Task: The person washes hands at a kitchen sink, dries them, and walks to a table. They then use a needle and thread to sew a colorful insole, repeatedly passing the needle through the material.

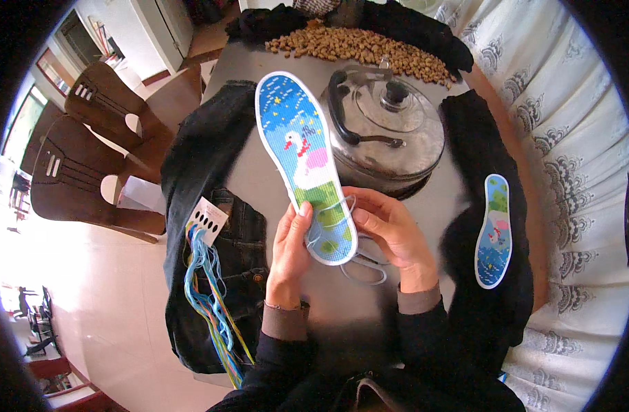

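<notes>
My left hand (289, 247) grips a cross-stitch insole (314, 180) by its left edge, thumb on the patterned face. The insole has a white rim and bears a white swan, blue water and green patches. At its right edge, near the narrower lower end, is my right hand (391, 232) with curled fingers, some partly behind the insole. A pale thread (337, 219) loops over the lower part and past these fingertips, and more of it hangs below. Whether the right fingers pinch thread, edge or a needle is hidden.
Beyond the insole stands a lidded steel pan (397, 123). Small brown pieces (360, 49) are heaped at the back. A matching insole (493, 232) lies on dark cloth at right. Coloured floss (208, 293) hangs from a holed card (207, 219) on dark jeans (237, 242). Wooden chairs (77, 170) stand left.
</notes>
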Demonstrator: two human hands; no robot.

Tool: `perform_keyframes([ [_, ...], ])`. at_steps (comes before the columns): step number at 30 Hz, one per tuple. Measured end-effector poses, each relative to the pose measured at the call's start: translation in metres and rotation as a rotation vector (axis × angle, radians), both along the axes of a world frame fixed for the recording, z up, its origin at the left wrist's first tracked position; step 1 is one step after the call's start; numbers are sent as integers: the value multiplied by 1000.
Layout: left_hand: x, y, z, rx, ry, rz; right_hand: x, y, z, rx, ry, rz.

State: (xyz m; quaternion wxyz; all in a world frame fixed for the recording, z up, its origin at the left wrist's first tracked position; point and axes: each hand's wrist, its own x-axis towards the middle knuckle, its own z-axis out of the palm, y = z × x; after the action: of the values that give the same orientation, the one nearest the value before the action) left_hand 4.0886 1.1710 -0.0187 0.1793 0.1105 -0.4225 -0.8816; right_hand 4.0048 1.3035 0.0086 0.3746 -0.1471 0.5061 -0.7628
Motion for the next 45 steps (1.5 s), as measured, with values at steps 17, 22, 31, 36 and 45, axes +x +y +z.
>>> perform_keyframes([
  [17,-10,-14,-29,16,35,333,20,20,43,15,996,657],
  [22,-13,-14,-27,125,108,367,36,28,45,144,1161,752],
  [31,-8,-11,-17,261,189,257,29,28,56,318,925,60],
  [36,1,-10,-4,438,305,139,22,37,58,154,943,451],
  [45,7,-9,23,541,422,-13,40,28,56,-41,390,-66],
])
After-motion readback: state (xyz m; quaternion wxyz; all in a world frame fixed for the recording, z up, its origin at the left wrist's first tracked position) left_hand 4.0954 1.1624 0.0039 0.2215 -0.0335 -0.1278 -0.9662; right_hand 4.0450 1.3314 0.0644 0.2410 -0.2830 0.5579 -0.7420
